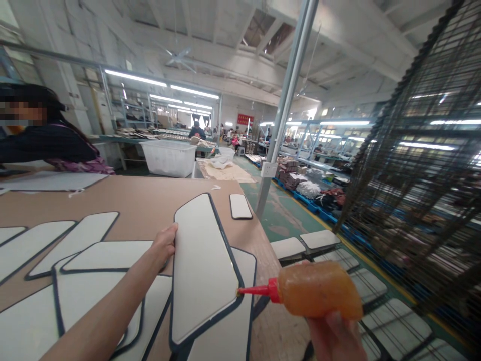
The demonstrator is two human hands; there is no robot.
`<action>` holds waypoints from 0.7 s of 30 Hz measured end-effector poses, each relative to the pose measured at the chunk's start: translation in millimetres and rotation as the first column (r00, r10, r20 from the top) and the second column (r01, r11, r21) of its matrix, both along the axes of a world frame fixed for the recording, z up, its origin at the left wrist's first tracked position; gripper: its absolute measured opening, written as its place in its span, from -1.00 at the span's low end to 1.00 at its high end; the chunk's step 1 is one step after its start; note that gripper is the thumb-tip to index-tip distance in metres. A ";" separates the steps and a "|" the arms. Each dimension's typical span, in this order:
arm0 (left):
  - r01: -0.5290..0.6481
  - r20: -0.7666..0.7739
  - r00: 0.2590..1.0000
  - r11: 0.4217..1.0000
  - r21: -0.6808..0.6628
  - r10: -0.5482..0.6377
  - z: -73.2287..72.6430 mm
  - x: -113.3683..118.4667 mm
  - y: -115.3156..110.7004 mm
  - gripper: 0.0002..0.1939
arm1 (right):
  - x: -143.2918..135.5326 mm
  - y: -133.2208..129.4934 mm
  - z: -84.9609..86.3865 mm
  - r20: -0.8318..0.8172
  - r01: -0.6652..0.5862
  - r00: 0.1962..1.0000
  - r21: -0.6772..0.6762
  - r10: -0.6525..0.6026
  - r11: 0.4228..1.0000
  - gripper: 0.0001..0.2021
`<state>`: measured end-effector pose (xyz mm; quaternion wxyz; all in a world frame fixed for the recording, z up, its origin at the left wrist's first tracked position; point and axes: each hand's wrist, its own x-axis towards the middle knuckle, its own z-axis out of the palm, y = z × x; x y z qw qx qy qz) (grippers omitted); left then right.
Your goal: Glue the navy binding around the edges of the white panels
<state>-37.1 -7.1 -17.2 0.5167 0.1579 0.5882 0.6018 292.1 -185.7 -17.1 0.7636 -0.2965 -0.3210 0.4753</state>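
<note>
One white panel (203,271) with a dark raised border, slanted at the top, stands tilted up over the near right part of the brown bench (143,193), close to the right edge; whether its lower end rests on the panel beneath cannot be told. One left hand (165,245), its fingers grasping the panel by its left side. One right hand (334,336), its fingers wrapped round a squeeze bottle (319,290) of amber contents, held sideways, just past the bench's right edge; its red nozzle (259,290) points left, the tip at the border by the panel's lower right corner, where a small yellowish spot (238,292) shows. One bordered panel (246,286) lying behind and under the raised one. Several loose panels (112,256), same pattern, overlapping from the left edge to the near edge. One small panel (240,206), at the right edge near the far right corner. One pale sheet (56,181), at the far left. One co-worker (48,135) in dark clothing, beyond that sheet. One translucent tub (169,159), beyond the far edge. Further pale panels (398,321), in rows, off the right edge.
</note>
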 end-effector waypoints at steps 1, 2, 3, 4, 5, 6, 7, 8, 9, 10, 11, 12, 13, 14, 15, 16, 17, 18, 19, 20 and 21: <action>-0.006 0.003 1.000 1.000 0.000 0.006 -1.4 -0.8 0.2 -0.70 | -2.7 -1.9 2.3 -0.004 0.015 1.000 -0.013 -0.015 1.000 -0.40; -0.011 0.006 1.000 1.000 0.000 0.011 -3.0 -1.7 0.6 -0.70 | -5.3 -3.8 4.7 -0.007 0.028 1.000 -0.020 -0.028 0.999 -0.40; -0.018 0.008 1.000 1.000 -0.001 0.018 -4.7 -2.5 1.2 -0.70 | -7.6 -5.4 7.1 -0.008 0.038 0.999 -0.024 -0.038 0.999 -0.39; -0.024 0.009 1.000 1.000 -0.002 0.024 -6.5 -3.4 2.1 -0.69 | -9.5 -6.6 9.1 -0.009 0.048 0.999 -0.025 -0.048 0.999 -0.37; -0.030 0.011 1.000 1.000 -0.003 0.030 -8.2 -4.1 3.3 -0.69 | -11.0 -7.3 10.4 -0.008 0.060 0.998 -0.027 -0.060 0.998 -0.35; -0.035 0.013 0.999 0.999 -0.003 0.035 -9.8 -4.7 4.7 -0.69 | -12.1 -7.5 10.9 -0.004 0.076 0.997 -0.033 -0.077 0.997 -0.32; -0.042 0.016 0.999 0.999 -0.005 0.042 -11.2 -5.2 6.4 -0.69 | -12.7 -7.3 10.4 0.004 0.101 0.995 -0.043 -0.101 0.994 -0.30; -0.051 0.019 0.999 0.999 -0.008 0.051 -12.6 -5.6 8.2 -0.70 | -12.9 -6.8 9.0 0.014 0.127 0.992 -0.053 -0.127 0.990 -0.27; -0.062 0.023 0.998 0.998 -0.012 0.062 -13.7 -5.9 10.0 -0.71 | -12.8 -6.0 6.8 0.023 0.150 0.989 -0.057 -0.149 0.987 -0.24; -0.074 0.028 0.997 0.997 -0.017 0.075 -14.7 -6.0 11.7 -0.71 | -12.5 -5.1 4.1 0.030 0.165 0.986 -0.055 -0.163 0.985 -0.21; -0.088 0.032 0.996 0.996 -0.023 0.089 -15.6 -6.0 13.2 -0.72 | -12.1 -4.1 1.1 0.035 0.173 0.985 -0.050 -0.172 0.984 -0.19; -0.102 0.037 0.994 0.994 -0.028 0.103 -16.5 -5.9 14.5 -0.73 | -11.7 -3.1 -1.8 0.036 0.177 0.984 -0.041 -0.175 0.983 -0.19; -0.113 0.042 0.993 0.993 -0.033 0.115 -17.2 -5.7 15.4 -0.75 | -11.4 -2.1 -4.4 0.037 0.177 0.984 -0.029 -0.176 0.984 -0.21; -0.122 0.048 0.991 0.992 -0.037 0.124 -17.9 -5.4 16.0 -0.77 | -11.4 -1.2 -6.7 0.036 0.177 0.984 -0.019 -0.176 0.984 -0.24; -0.132 0.053 0.990 0.991 -0.039 0.134 -18.5 -5.0 16.4 -0.79 | -11.9 -0.6 -8.7 0.033 0.180 0.983 -0.012 -0.179 0.984 -0.27; -0.141 0.057 0.988 0.989 -0.040 0.143 -19.1 -4.6 16.7 -0.81 | -12.9 -0.3 -10.5 0.025 0.178 0.984 -0.007 -0.178 0.984 -0.28; -0.151 0.060 0.986 0.988 -0.040 0.153 -19.6 -4.3 17.0 -0.82 | -14.7 -0.3 -12.4 0.010 0.171 0.985 -0.002 -0.171 0.985 -0.29; -0.162 0.063 0.984 0.986 -0.037 0.164 -20.1 -4.1 17.4 -0.83 | -17.5 -0.8 -14.6 -0.011 0.162 0.987 0.002 -0.162 0.987 -0.28; -0.174 0.065 0.982 0.984 -0.033 0.176 -20.5 -4.2 18.0 -0.83 | -21.3 -1.6 -17.1 -0.036 0.152 0.988 0.002 -0.152 0.988 -0.29; -0.186 0.066 0.980 0.982 -0.026 0.187 -20.8 -4.5 18.7 -0.83 | -26.1 -2.5 -19.9 -0.066 0.142 0.988 -0.006 -0.142 0.990 -0.31; -0.196 0.067 0.978 0.981 -0.014 0.196 -21.1 -5.2 19.4 -0.82 | -31.8 -3.4 -22.6 -0.099 0.130 0.986 -0.020 -0.132 0.991 -0.33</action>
